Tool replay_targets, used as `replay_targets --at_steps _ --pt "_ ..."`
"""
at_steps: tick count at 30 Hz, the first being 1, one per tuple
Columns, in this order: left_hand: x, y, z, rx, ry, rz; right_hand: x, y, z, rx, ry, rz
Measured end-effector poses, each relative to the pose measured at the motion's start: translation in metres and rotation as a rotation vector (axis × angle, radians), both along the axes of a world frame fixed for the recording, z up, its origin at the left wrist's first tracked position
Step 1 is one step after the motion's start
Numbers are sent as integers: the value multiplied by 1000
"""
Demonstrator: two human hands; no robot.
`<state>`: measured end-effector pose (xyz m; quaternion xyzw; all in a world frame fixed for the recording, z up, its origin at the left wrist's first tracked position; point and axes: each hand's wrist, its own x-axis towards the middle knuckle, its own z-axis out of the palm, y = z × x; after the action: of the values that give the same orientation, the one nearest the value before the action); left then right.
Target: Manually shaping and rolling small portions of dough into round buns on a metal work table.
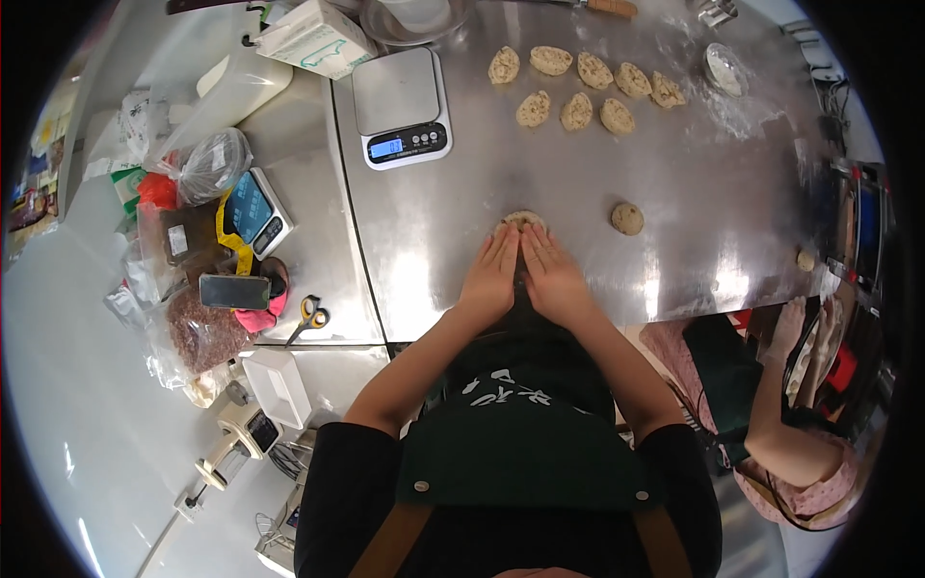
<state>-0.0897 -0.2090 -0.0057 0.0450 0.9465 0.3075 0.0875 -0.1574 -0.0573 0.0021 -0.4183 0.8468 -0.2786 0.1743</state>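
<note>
Just in front of me on the steel worktable, a piece of speckled dough (521, 217) lies partly hidden under my fingertips. My left hand (492, 279) and my right hand (556, 279) rest on its near side, close together, fingers straight and angled inward until the tips meet. Neither hand grips it; both press from above. To the right of my hands sits a round dough ball (627, 219). Farther back are several flattened oval dough pieces (577, 111) in two loose rows.
A digital scale (397, 91) stands at the back left, beside a carton (318, 40). A small bowl of flour (726, 70) is at the back right. Left lie scissors (310, 316), a phone (235, 291) and bagged ingredients (204, 332). A co-worker's arm (785, 424) is at the right.
</note>
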Motion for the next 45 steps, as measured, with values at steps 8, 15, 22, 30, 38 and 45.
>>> replay_targets --at_steps 8,15,22,30,38,45 --pt "1 4 0 -37 21 6 8 2 -8 27 164 -5" --pt "3 8 -5 35 54 69 8 -5 -3 23 203 -25" --pt "-10 -9 6 59 152 164 -5 4 -7 -238 11 -242" --pt "-51 -12 -18 16 82 411 -29 -21 -24 -48 -161 -626" --pt "-57 -13 10 264 -164 410 -16 -13 0 -25 -373 -631" --pt "-57 -11 -6 321 -235 359 17 11 -24 -126 -594 -912"
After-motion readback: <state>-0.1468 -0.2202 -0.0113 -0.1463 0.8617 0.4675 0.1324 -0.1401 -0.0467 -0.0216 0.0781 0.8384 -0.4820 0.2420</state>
